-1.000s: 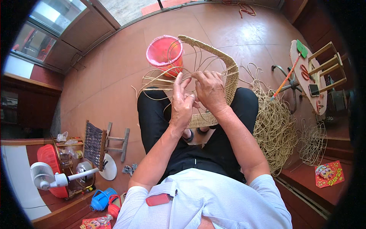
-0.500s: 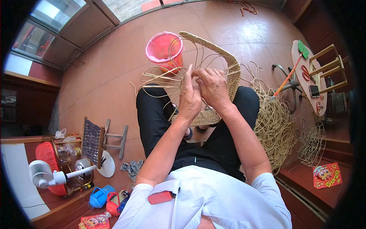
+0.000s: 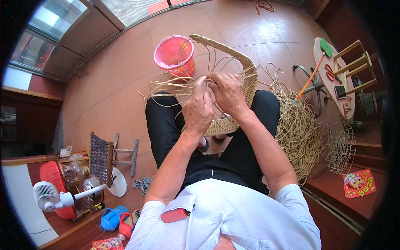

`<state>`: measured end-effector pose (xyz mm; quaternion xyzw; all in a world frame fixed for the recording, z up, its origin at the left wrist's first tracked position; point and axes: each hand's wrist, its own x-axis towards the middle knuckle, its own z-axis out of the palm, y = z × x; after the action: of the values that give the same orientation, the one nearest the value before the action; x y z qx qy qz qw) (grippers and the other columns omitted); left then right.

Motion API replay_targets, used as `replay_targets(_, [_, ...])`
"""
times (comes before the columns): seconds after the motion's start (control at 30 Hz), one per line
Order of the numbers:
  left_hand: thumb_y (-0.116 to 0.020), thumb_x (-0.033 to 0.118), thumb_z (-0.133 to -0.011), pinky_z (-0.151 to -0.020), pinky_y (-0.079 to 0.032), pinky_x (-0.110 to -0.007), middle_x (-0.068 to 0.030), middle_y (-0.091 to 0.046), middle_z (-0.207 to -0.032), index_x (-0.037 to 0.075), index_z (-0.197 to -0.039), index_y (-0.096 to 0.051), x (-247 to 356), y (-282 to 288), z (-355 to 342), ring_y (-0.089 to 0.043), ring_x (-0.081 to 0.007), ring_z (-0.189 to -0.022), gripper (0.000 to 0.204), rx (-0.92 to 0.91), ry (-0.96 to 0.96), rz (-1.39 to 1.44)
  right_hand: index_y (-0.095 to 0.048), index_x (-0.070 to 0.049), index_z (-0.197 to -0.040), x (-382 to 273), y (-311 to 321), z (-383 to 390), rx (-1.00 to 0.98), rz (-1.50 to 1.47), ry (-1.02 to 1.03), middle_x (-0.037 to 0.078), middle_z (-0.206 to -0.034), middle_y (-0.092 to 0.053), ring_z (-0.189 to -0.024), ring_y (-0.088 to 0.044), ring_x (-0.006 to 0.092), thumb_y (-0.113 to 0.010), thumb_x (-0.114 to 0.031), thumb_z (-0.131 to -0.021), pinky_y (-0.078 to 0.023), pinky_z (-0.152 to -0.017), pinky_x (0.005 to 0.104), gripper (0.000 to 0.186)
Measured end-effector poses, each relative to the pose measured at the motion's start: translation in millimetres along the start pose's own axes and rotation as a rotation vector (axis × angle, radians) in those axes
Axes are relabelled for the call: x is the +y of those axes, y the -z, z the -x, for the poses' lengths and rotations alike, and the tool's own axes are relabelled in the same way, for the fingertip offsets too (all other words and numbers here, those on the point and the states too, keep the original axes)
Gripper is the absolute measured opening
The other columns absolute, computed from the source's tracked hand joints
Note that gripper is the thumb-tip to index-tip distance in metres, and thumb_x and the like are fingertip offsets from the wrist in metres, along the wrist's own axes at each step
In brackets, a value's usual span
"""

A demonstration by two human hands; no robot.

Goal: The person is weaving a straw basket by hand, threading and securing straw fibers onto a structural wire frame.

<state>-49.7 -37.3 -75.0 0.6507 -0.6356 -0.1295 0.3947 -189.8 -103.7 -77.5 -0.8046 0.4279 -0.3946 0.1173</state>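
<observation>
A partly woven tan seat-like frame (image 3: 251,81) rests across my lap, its thick rim plaited and its middle strung with loose cords. Both of my hands are close together over that middle. My left hand (image 3: 198,111) has its fingers drawn together around a thin tan cord (image 3: 173,92), one of several that loop out to the left. With curled fingers, my right hand (image 3: 230,93) pinches cord just beside the left fingertips. The exact crossing of the cords there is hidden behind the fingers.
A red bucket (image 3: 174,54) stands beyond my left knee. By my right leg lies a big heap of tan cord (image 3: 300,137). Farther right are a round table (image 3: 345,100) with red scissors (image 3: 330,73), and a wire frame (image 3: 339,148). A low stool (image 3: 101,160) and a white fan (image 3: 46,195) are left.
My left hand has lowered slightly, and its raised fingers have bent down onto the cord. My right hand stays close beside it. The whole view has shifted a little.
</observation>
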Motion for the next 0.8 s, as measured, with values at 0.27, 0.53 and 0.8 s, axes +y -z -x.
replay_targets(0.27, [-0.069,0.004,-0.106,-0.064,-0.045,-0.028,0.0011,-0.052,-0.071,0.008,-0.159,-0.058,17.6,91.0,64.0,-0.050,-0.0067,-0.066,0.054,-0.087,0.145,0.252,-0.075,-0.016,-0.114,-9.5,-2.4,-1.3,0.007,-0.073,-0.099,0.005,-0.090,-0.076,-0.092,-0.071,0.0289,-0.080,-0.025,-0.095,-0.049,-0.094,0.0459,0.021])
replay_targets(0.53, [-0.073,0.000,-0.096,-0.065,-0.055,-0.035,-0.0060,-0.070,-0.082,0.016,-0.163,-0.057,-59.9,249.8,121.5,-0.065,-0.0182,-0.065,0.070,-0.010,0.201,-0.390,-0.075,-0.016,-0.097,-6.1,-13.4,1.0,0.153,-0.007,-0.089,0.005,-0.083,-0.073,-0.088,-0.070,0.0279,-0.082,-0.033,-0.093,-0.050,-0.092,0.0451,0.019])
replay_targets(0.8, [-0.083,0.021,-0.091,-0.098,-0.058,-0.054,-0.0234,-0.081,-0.117,0.011,-0.125,-0.080,-258.0,477.3,262.7,-0.076,-0.0457,-0.112,0.035,-0.053,0.756,-1.035,-0.072,-0.016,-0.093,-2.5,-21.2,3.0,0.201,0.016,-0.060,0.004,-0.084,-0.071,-0.090,-0.070,0.0281,-0.079,-0.041,-0.096,-0.049,-0.093,0.0454,0.026])
